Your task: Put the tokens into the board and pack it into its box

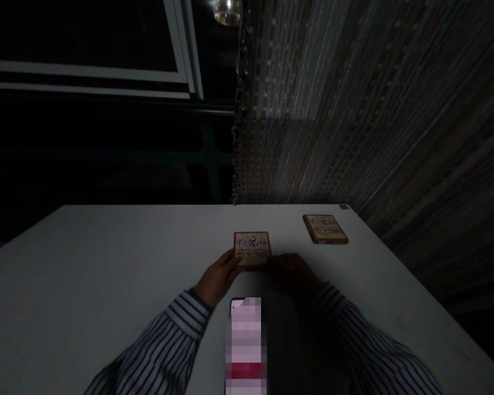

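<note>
A flat, square Chinese chess box [252,243] with dark lettering on a tan lid is between my two hands. My left hand [217,276] grips its lower left corner, the thumb on the near edge. At the lower right corner, my right hand [293,271] is closed on the box, deep in shadow, so its fingers show poorly. A second box [326,228] of the same look lies apart on the right, turned at a slight angle. Whether the held box touches the table is hard to tell.
Both boxes are over a white table [119,263]. A lit phone [246,345], its screen blurred, is near my body. A string curtain [296,109] hangs behind the table's far edge. At upper left is a dark window frame [181,49]. The light is dim.
</note>
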`<state>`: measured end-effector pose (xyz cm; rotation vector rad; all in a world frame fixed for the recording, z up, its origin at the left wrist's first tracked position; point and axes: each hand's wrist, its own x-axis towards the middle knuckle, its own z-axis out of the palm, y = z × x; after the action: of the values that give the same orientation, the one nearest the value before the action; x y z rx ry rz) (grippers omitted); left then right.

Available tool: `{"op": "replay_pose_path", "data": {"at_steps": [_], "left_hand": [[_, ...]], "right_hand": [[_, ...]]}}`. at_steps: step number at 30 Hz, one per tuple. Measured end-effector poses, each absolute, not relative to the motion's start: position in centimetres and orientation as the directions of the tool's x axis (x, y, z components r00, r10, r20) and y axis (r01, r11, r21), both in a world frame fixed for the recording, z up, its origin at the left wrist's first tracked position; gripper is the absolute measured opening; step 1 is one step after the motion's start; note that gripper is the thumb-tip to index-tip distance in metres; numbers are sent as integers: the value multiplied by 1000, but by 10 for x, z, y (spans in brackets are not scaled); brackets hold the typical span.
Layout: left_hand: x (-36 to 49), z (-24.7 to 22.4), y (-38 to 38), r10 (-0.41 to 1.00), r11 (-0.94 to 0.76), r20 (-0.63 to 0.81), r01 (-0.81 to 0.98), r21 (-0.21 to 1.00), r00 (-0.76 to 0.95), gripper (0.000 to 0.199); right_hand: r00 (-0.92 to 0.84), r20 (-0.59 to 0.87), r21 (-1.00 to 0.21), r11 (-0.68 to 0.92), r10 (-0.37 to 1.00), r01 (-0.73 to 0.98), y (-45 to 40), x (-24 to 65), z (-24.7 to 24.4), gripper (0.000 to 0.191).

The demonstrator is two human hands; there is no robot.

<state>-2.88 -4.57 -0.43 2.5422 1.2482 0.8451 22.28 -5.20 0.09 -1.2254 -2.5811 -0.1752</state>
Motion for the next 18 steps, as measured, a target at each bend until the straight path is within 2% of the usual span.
{"op": "replay_pose_path", "data": {"at_steps": [9, 18], "left_hand": [[-28, 1, -47, 774, -627, 415, 665, 406, 478, 33], [-27, 9, -43, 808, -587, 356, 693, 419, 470, 29]], "right_hand": [[-559, 306, -2, 588, 771, 809, -55, 221, 4, 28], [-567, 436, -33, 641, 699, 766, -48, 215, 9, 29]]}}
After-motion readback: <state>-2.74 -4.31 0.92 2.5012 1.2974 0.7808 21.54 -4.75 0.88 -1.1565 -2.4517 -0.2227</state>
